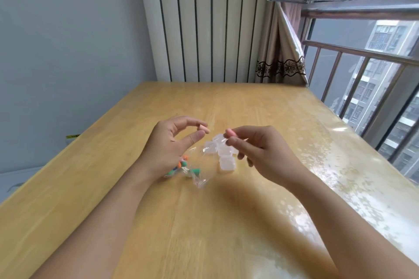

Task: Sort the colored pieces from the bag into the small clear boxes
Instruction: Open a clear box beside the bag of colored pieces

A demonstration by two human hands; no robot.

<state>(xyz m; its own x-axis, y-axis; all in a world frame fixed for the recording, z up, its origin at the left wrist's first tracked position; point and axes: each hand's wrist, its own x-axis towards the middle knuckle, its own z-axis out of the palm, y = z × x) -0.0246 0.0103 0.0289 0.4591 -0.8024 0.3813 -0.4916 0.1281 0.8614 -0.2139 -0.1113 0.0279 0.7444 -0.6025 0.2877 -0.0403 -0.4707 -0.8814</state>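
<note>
My left hand (pixel 169 142) hovers above the table, a small peach piece (pixel 204 129) at its raised fingertips, thumb held apart below it. My right hand (pixel 260 147) pinches a pink piece (pixel 231 133) between thumb and forefinger, just above the cluster of small clear boxes (pixel 223 153). One box (pixel 227 163) sits nearest me. The clear plastic bag (pixel 192 175) lies on the wood under my left wrist, with orange, green and blue pieces (pixel 183 165) inside it, partly hidden by the hand.
The wooden table (pixel 158 222) has a glossy clear cover on its right side. A white radiator (pixel 204 20) stands behind it, a curtain (pixel 281 52) and a railed window (pixel 362 75) at the right. A white surface (pixel 13 181) lies lower left.
</note>
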